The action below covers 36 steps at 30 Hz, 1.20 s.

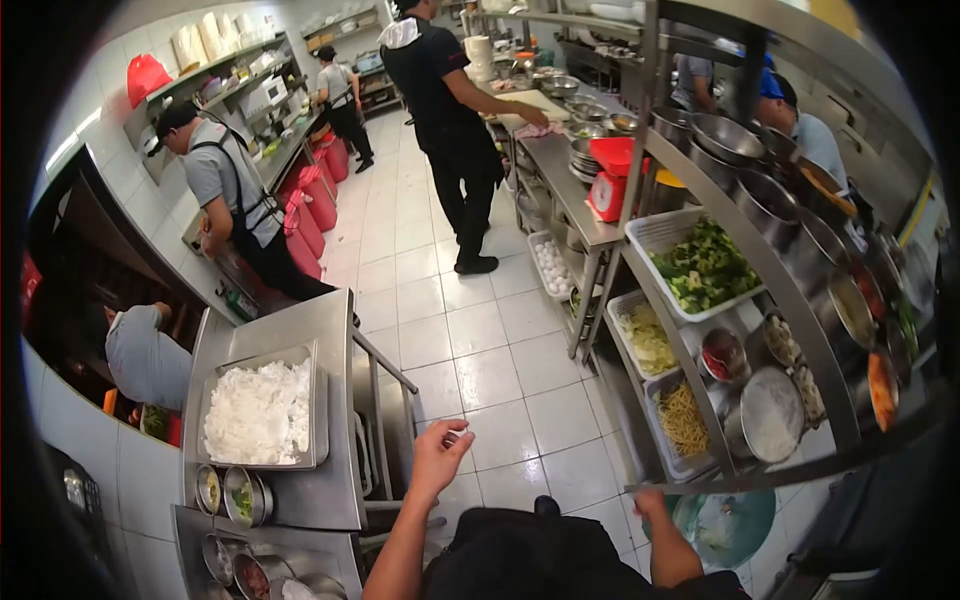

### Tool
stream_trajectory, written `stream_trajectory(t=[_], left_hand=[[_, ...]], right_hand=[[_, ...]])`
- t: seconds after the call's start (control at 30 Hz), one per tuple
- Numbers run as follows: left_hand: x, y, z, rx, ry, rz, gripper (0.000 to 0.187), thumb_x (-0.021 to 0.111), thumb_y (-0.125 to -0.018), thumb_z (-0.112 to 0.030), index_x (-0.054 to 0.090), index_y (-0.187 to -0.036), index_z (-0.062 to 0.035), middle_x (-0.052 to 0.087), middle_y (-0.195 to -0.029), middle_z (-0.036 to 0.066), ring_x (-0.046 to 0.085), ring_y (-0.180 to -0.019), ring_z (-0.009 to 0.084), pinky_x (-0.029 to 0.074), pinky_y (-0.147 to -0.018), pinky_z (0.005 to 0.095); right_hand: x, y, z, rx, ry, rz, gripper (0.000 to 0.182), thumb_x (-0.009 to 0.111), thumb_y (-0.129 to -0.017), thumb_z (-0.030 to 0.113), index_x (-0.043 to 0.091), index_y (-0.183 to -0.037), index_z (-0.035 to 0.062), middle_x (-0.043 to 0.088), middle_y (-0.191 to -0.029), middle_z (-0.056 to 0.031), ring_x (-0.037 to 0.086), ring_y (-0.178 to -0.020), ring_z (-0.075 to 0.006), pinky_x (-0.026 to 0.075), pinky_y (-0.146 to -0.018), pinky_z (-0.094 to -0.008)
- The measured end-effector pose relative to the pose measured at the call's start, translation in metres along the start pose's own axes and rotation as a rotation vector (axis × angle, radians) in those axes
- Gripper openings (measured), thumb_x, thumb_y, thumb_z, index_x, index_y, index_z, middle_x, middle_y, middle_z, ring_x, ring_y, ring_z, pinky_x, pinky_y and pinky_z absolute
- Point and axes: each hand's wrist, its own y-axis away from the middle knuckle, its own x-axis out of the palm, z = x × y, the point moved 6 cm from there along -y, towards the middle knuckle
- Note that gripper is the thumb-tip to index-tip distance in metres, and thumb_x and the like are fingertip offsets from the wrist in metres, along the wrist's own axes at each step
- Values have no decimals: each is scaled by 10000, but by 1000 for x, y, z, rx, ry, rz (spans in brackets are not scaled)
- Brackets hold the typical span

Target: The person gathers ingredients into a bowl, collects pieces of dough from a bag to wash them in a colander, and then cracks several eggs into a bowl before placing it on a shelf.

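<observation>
My left hand (440, 458) is raised over the tiled floor, its fingers loosely bent and apart, and I see nothing held in it. It is to the right of a steel table (335, 400) that bears a tray of white rice (258, 412). My right hand (652, 503) hangs low beside the lower edge of a steel shelf rack (640, 488). Its fingers are mostly hidden, so its grip cannot be made out. Just right of it, on the floor, is a translucent bluish tub (735, 525).
The rack holds baskets of broccoli (705, 265), cabbage (645, 338) and noodles (683, 420), plus several metal bowls. A co-worker in black (440, 120) stands in the aisle by a counter with a red scale (610, 180). Another (235, 190) works at left.
</observation>
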Motion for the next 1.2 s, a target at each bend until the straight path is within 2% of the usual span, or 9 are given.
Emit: stream_trajectory(t=[0.03, 0.1, 0.3, 0.63, 0.8, 0.93, 1.03, 1.13, 1.2], left_hand=[[-3, -16, 4, -12, -15, -7, 204, 712, -796, -96, 666, -971, -2, 635, -864, 49, 570, -712, 99, 477, -646, 245], [-4, -53, 18, -60, -13, 2, 217, 711, -800, -107, 662, -978, 7, 640, -889, 56, 583, -732, 115, 488, -665, 261], [8, -185, 79, -112, -19, 49, 230, 707, -795, -140, 667, -980, -11, 650, -918, 103, 617, -708, 158, 495, -643, 283], [89, -418, 99, -88, -123, 463, 282, 685, -827, -208, 649, -1040, -26, 659, -944, 119, 637, -765, 201, 515, -705, 317], [154, -505, 113, -206, -49, 628, 301, 667, -835, -220, 640, -1050, -11, 663, -975, 128, 646, -790, 229, 521, -732, 336], [204, -556, 166, -380, 94, 608, 262, 668, -843, -188, 642, -1041, -17, 665, -940, 93, 640, -785, 167, 514, -715, 303], [243, -599, 220, -515, 212, 557, 240, 664, -857, -167, 637, -1040, -13, 641, -884, 48, 593, -766, 115, 490, -701, 266], [288, -626, 280, -704, 473, 429, 236, 648, -876, -198, 629, -1016, -8, 611, -832, 20, 551, -742, 97, 460, -675, 244], [318, -643, 316, -889, 650, 351, 227, 646, -874, -224, 644, -962, -14, 593, -764, 9, 521, -681, 91, 438, -623, 241]], right_hand=[[-84, -14, 59, 420, -771, -147, 148, 553, -770, 43, 579, -633, -8, 567, -550, -143, 589, -449, -240, 470, -398, -404], [-167, -85, 139, 341, -795, -196, 84, 568, -772, 55, 591, -731, -15, 597, -607, -132, 591, -453, -222, 479, -402, -367], [-222, -251, 265, 69, -723, -114, 275, 652, -732, 112, 642, -980, -8, 645, -720, -129, 643, -557, -201, 511, -466, -329], [-211, -312, 251, 471, -783, -16, 267, 651, -754, 37, 613, -1009, -35, 637, -750, -130, 631, -538, -187, 486, -410, -294], [-185, -400, 246, 308, -645, -95, 215, 640, -750, 48, 641, -952, -25, 648, -728, -129, 636, -529, -184, 494, -422, -302], [-201, -528, 297, 304, -659, -49, 190, 644, -771, 105, 641, -929, 0, 629, -662, -104, 620, -499, -172, 486, -416, -302], [-184, -631, 311, 290, -596, -55, 243, 639, -774, 187, 668, -933, 7, 657, -660, -139, 649, -559, -244, 521, -600, -364], [-196, -716, 333, 406, -740, 37, 184, 603, -829, 160, 629, -918, 1, 617, -652, -101, 598, -471, -165, 469, -410, -296], [-185, -772, 323, 437, -674, -46, 289, 628, -793, 240, 662, -943, -5, 663, -683, -154, 662, -618, -279, 523, -631, -378]])
